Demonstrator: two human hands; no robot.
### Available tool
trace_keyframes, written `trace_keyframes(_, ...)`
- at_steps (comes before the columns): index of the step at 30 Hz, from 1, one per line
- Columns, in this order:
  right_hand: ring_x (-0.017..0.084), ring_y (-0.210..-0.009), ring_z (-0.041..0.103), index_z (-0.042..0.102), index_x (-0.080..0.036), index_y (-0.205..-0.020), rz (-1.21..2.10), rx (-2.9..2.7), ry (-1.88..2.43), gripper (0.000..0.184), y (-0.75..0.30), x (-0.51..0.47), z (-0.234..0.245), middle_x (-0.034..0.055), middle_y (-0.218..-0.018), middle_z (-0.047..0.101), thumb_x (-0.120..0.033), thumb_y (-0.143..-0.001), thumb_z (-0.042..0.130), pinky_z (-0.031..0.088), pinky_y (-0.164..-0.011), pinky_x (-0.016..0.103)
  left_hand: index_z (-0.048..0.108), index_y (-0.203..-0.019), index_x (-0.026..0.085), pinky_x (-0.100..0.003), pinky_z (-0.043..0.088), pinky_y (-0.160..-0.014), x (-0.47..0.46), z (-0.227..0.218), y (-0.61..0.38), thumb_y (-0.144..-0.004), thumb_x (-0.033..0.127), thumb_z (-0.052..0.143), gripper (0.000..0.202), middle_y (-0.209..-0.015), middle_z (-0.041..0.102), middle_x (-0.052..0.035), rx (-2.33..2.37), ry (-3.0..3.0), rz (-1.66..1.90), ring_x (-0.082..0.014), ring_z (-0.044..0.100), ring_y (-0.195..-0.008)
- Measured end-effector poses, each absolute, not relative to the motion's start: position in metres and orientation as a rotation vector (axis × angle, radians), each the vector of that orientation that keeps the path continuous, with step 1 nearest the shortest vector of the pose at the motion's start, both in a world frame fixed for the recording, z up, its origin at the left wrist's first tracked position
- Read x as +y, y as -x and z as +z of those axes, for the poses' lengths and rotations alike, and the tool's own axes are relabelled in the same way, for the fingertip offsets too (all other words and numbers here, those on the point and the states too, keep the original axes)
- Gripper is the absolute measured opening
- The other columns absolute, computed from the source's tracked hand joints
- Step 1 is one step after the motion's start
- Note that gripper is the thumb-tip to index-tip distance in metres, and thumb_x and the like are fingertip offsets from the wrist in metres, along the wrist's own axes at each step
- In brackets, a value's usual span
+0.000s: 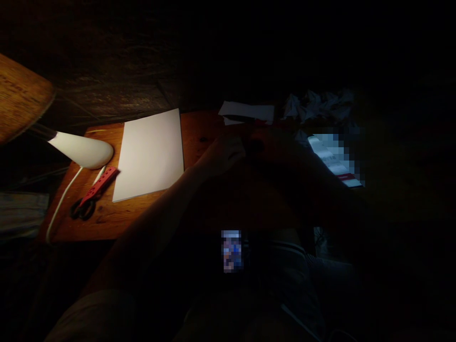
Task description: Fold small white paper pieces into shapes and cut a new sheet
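Note:
The scene is very dark, lit only at the left of a wooden table (199,137). My left hand (224,154) reaches over the middle of the table with its fingers curled; what it holds, if anything, is lost in shadow. My right hand (276,142) is a dim shape close beside it, and its fingers cannot be made out. A stack of white paper (149,154) lies just left of my left hand. A small white sheet (247,112) lies behind the hands.
A white lamp (83,149) with a cord stands at the table's left end. Beside it lie scissors in a red sheath (92,194). Crumpled paper (318,105) sits at the back right, a printed sheet (335,161) lies at the right, and a lit phone (231,250) is on my lap.

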State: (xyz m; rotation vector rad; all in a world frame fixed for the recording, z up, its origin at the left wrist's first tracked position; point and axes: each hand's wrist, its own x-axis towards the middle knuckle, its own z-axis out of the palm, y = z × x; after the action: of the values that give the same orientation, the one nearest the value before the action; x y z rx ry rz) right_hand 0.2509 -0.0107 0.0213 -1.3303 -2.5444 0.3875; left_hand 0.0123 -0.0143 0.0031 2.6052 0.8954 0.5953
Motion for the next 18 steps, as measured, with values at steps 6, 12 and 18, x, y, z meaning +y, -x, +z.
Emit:
trace_keyframes(6, 0.031, -0.103, 0.075, 0.083, -0.017, -0.121, 0.463, -2.483, 1.323, 0.037, -0.2490, -0.0130, 0.0222, 0.0163, -0.124, 0.084, -0.042, -0.093, 0.076, 0.051, -0.083, 0.039, 0.071, -0.118, 0.020, -0.055, 0.053, -0.115, -0.0184, -0.0023, -0.0175, -0.096, 0.022, 0.071, 0.022, -0.133, 0.072, -0.0142, 1.151, -2.552, 0.641, -0.0347, 0.066, -0.128)
trace_keyframes(12, 0.034, -0.103, 0.076, 0.082, -0.016, -0.122, 0.462, -2.430, 1.363, 0.044, -0.2466, -0.0164, 0.0245, 0.0187, -0.122, 0.083, -0.047, -0.092, 0.079, 0.054, -0.085, 0.042, 0.070, -0.120, 0.019, -0.060, 0.049, -0.118, -0.0221, -0.0020, -0.0173, -0.097, 0.025, 0.072, 0.024, -0.141, 0.067, -0.0162, 1.315, -2.544, 0.575, -0.0399, 0.061, -0.137)
trace_keyframes(18, 0.036, -0.109, 0.075, 0.082, -0.019, -0.123, 0.363, -2.477, 1.305, 0.040, -0.2493, -0.0127, 0.0173, 0.0176, -0.128, 0.083, -0.044, -0.093, 0.077, 0.056, -0.090, 0.045, 0.069, -0.116, 0.021, -0.057, 0.052, -0.114, -0.0209, -0.0018, -0.0164, -0.093, 0.023, 0.073, 0.024, -0.131, 0.074, -0.0135, 1.257, -2.497, 0.674, -0.0368, 0.066, -0.129)
